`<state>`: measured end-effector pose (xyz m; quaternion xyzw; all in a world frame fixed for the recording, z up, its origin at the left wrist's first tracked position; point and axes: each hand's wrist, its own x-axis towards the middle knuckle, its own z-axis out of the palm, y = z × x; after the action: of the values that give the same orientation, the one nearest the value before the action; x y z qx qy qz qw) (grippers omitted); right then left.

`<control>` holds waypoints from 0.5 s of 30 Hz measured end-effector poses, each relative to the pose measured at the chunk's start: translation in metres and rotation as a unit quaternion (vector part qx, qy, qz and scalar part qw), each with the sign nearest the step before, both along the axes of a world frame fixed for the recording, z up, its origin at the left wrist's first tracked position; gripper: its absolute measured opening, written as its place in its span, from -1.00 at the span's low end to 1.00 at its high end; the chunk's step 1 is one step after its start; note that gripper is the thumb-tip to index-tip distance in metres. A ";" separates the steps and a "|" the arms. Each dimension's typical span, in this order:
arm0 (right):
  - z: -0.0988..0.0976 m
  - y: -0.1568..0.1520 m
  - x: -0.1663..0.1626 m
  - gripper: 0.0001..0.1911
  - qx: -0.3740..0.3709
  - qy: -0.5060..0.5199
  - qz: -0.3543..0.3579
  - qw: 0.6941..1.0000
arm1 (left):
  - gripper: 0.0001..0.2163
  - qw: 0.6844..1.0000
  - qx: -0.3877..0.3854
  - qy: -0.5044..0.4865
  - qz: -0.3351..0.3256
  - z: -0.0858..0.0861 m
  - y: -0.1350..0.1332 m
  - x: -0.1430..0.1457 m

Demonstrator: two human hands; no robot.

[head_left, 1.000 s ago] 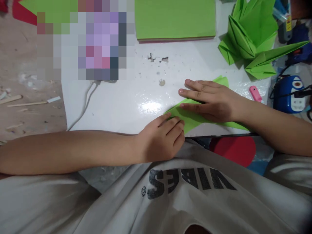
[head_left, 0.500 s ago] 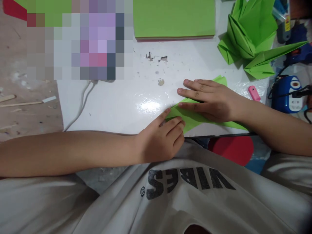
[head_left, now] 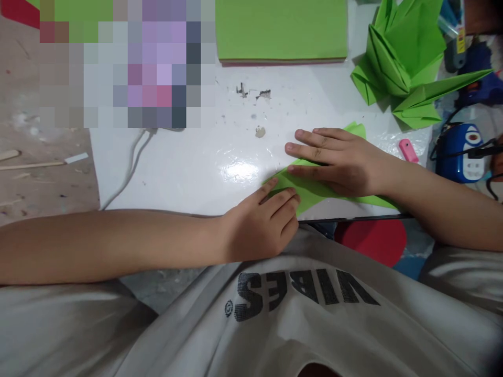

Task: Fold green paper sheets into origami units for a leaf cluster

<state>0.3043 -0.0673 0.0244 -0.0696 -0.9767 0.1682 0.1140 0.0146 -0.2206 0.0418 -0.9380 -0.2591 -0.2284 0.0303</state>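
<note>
A folded piece of green paper (head_left: 308, 198) lies at the near edge of the white table. My right hand (head_left: 341, 162) rests flat across it, fingers stretched out and pointing left. At the paper's left tip is my left hand (head_left: 265, 222), its fingers bent and closed on the edge; the thumb is hidden from view. Part of the paper disappears beneath both hands, and one corner shows beyond the right wrist.
A stack of green sheets (head_left: 281, 31) lies at the back. Right of it stands a folded green paper form (head_left: 408, 52). A small pink object (head_left: 408, 151) and a blue device (head_left: 458, 152) are at the right. A white cable (head_left: 131, 170) crosses the table's left side.
My left fingers have shifted very slightly right and toward me along the paper's tip. The right hand stays pressed in the same place.
</note>
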 end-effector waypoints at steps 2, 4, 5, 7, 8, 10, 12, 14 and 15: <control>-0.001 0.000 0.000 -0.20 -0.004 -0.005 -0.003 1.000 | -0.87 1.000 -0.010 0.000 -0.005 -0.001 0.000 -0.001; -0.001 0.000 0.000 -0.23 -0.003 -0.004 -0.007 1.000 | -0.89 1.000 -0.010 0.007 -0.006 -0.002 0.001 -0.002; -0.001 0.000 0.000 -0.25 -0.002 -0.003 -0.008 1.000 | -0.89 1.000 -0.005 0.014 -0.006 -0.003 0.002 -0.002; -0.001 0.000 0.000 -0.27 0.003 -0.003 -0.006 1.000 | -0.87 1.000 0.009 0.024 -0.005 -0.004 0.003 -0.002; 0.000 0.000 0.000 -0.28 0.006 -0.006 -0.004 1.000 | -0.86 1.000 0.013 0.026 -0.006 -0.005 0.004 -0.001; 0.001 0.000 0.000 -0.28 0.013 -0.017 -0.002 1.000 | -0.85 1.000 0.016 0.020 -0.007 -0.005 0.005 -0.001; 0.002 0.000 0.000 -0.30 0.013 -0.029 -0.006 0.999 | -0.85 1.000 0.011 0.017 -0.008 -0.006 0.005 0.000; 0.004 -0.001 0.000 -0.31 0.007 -0.040 -0.014 0.999 | -0.86 1.000 0.004 0.014 -0.013 -0.007 0.006 0.000; 0.004 -0.001 0.000 -0.32 0.003 -0.044 -0.019 0.999 | -0.86 1.000 -0.002 0.012 -0.015 -0.007 0.006 -0.001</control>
<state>0.3044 -0.0684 0.0283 -0.0947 -0.9797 0.1602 0.0746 0.0141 -0.2146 0.0350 -0.9444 -0.2450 -0.2173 0.0285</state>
